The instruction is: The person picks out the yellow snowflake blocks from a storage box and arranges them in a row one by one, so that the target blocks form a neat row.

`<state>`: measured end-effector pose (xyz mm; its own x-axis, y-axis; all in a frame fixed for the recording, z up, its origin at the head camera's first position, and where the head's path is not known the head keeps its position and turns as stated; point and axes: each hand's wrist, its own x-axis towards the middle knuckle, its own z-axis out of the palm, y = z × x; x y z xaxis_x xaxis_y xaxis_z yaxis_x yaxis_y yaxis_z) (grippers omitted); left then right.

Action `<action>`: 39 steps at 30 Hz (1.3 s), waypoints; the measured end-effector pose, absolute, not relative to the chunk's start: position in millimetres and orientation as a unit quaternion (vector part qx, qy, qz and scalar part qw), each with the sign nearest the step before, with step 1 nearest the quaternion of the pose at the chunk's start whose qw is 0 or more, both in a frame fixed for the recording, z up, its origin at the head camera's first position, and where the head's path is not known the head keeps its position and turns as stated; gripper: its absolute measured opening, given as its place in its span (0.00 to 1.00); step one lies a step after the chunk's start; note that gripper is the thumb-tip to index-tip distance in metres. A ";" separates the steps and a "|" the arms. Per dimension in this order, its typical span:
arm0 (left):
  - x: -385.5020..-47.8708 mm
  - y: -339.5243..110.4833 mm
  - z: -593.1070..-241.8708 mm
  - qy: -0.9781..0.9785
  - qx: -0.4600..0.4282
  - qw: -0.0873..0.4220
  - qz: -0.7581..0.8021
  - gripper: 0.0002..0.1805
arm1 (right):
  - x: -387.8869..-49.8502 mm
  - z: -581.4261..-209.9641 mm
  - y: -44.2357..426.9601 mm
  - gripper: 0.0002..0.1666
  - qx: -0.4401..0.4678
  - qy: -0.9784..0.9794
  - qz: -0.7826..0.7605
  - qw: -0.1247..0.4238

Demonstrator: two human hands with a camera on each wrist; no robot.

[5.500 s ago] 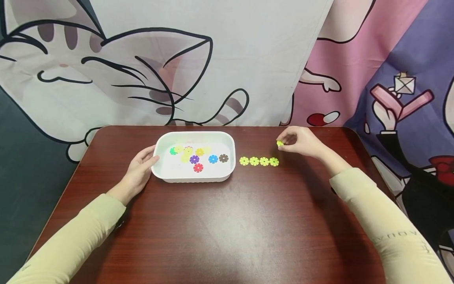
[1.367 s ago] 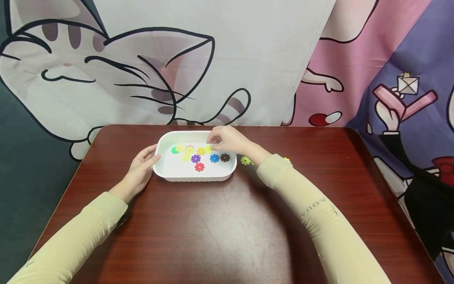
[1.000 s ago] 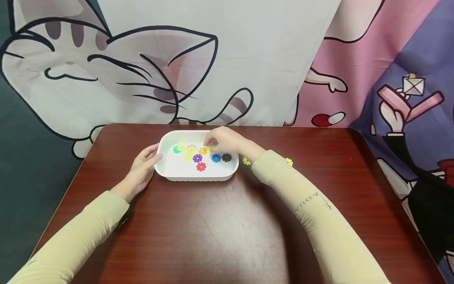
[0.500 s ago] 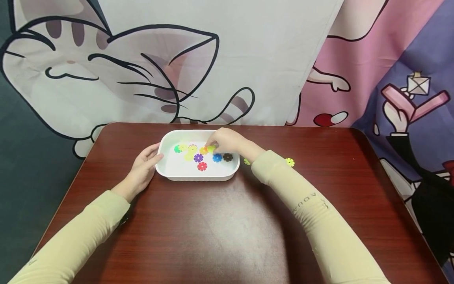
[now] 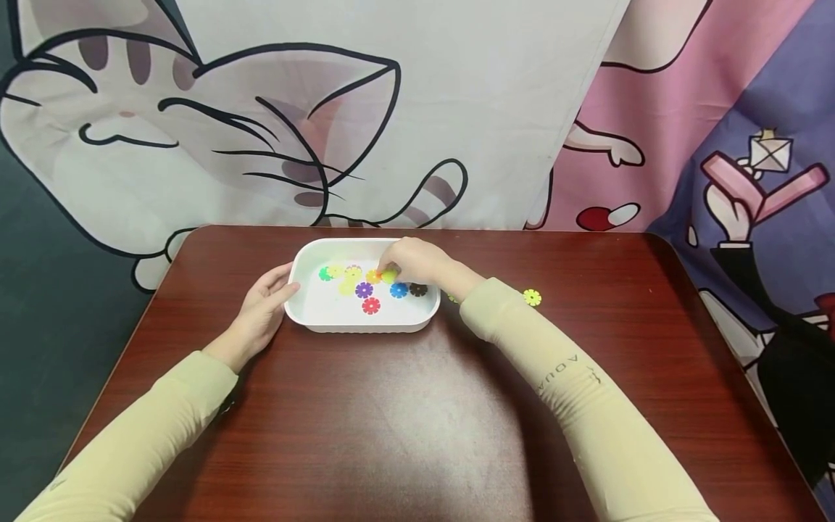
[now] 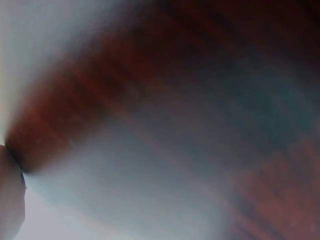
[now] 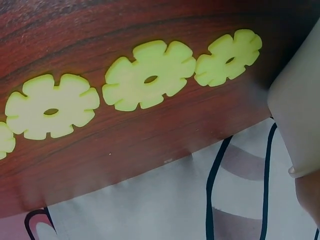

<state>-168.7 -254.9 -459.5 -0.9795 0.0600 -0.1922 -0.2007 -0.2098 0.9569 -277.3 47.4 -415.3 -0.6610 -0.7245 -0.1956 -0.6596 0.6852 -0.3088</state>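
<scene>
In the head view my left hand (image 5: pixel 264 308) holds the left rim of a white tray (image 5: pixel 359 328), its thumb over the edge. Several coloured flower-shaped plastic pieces lie inside, among them a red one (image 5: pixel 371 306), a purple one (image 5: pixel 364 290), a blue one (image 5: pixel 399 290) and a brown one (image 5: pixel 418 289). Over the tray's right part my right hand (image 5: pixel 417 259) pinches a yellow-green flower piece (image 5: pixel 389 276); its fingertips are partly hidden. In the right wrist view, yellow-green flower pieces (image 7: pixel 150 75) form a row on the table.
The dark red wooden table (image 5: pixel 391 406) runs back to a cloth (image 5: pixel 509 109) with a cat drawing. Right of the tray, my sleeve (image 5: pixel 502 312) covers most of the row; its end piece (image 5: pixel 532 297) shows. The left wrist view is badly blurred.
The right hand has let go of an earlier yellow-green flower piece at the row's right end, moved left into the tray, and taken another. The left hand has stayed on the tray.
</scene>
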 end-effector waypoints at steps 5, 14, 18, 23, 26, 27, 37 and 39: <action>-168.6 -255.0 -460.3 0.620 -0.048 0.082 0.779 0.17 | -275.0 -413.9 47.3 0.17 -0.381 0.905 -0.115 0.151; -167.9 -254.1 -458.4 0.625 -0.054 0.085 0.774 0.18 | -274.6 -413.2 49.8 0.11 -0.376 0.904 -0.150 0.141; -167.8 -254.5 -456.7 0.623 -0.059 0.091 0.774 0.19 | -274.3 -413.8 51.7 0.08 -0.377 0.902 -0.170 0.122; -167.8 -255.0 -455.9 0.618 -0.058 0.094 0.778 0.20 | -272.9 -413.8 53.9 0.06 -0.380 0.899 -0.195 0.099; -167.2 -254.9 -456.4 0.618 -0.057 0.091 0.779 0.19 | -272.2 -414.7 54.0 0.07 -0.375 0.900 -0.204 0.091; -167.2 -255.0 -456.7 0.620 -0.055 0.090 0.778 0.19 | -272.2 -415.2 53.9 0.06 -0.373 0.900 -0.206 0.089; -168.0 -255.2 -458.5 0.620 -0.056 0.087 0.778 0.20 | -274.7 -417.6 54.5 0.06 -0.361 0.896 -0.240 0.091; -167.8 -255.3 -458.5 0.621 -0.060 0.089 0.776 0.22 | -274.6 -416.0 55.0 0.06 -0.361 0.893 -0.250 0.094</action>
<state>-167.8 -255.3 -458.5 -0.9770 0.0635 -0.2036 -0.2126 -0.2122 0.9538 -274.6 55.0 -416.0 -0.7213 -0.6925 0.0131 -0.5989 0.6140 -0.5141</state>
